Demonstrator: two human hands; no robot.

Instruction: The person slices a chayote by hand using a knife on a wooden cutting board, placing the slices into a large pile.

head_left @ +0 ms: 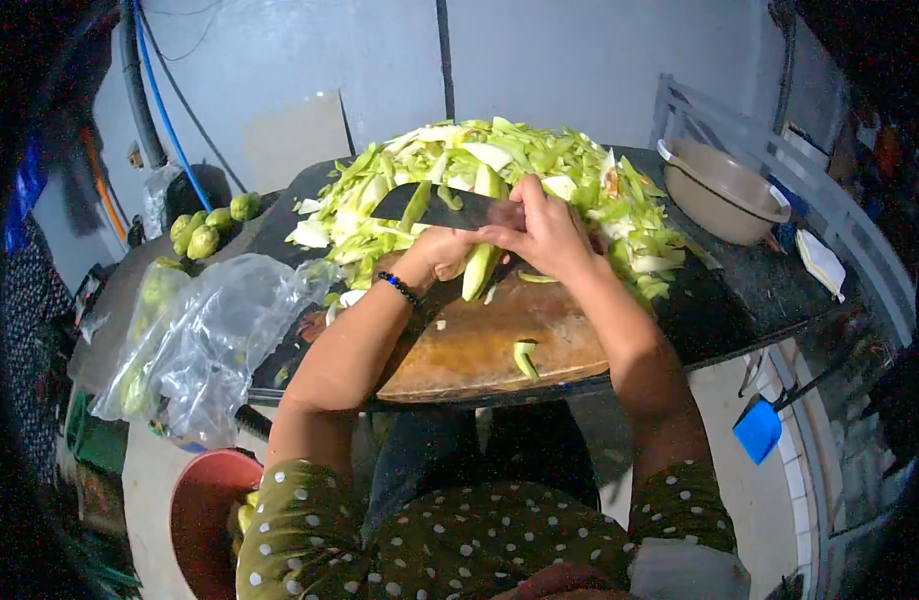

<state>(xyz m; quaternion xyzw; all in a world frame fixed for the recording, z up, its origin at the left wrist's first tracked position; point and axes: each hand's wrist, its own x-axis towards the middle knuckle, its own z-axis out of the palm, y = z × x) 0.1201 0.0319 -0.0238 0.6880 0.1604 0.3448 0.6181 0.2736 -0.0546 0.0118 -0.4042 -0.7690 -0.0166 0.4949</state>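
My right hand grips the handle end of a broad, dark-bladed knife, whose blade points left with green slices lying on it. Beneath the knife, my left hand, below a dark beaded bracelet, is closed by a long pale-green vegetable piece; its grip is partly hidden. Both hands are close together above a brown wooden cutting board. A small green offcut lies near the board's front edge. Behind the hands rises a large heap of sliced pale-green vegetable.
At left are whole green vegetables and a clear plastic bag with more inside. A red bin stands below. A beige basin sits at right, near a metal rail. A blue dustpan is lower right.
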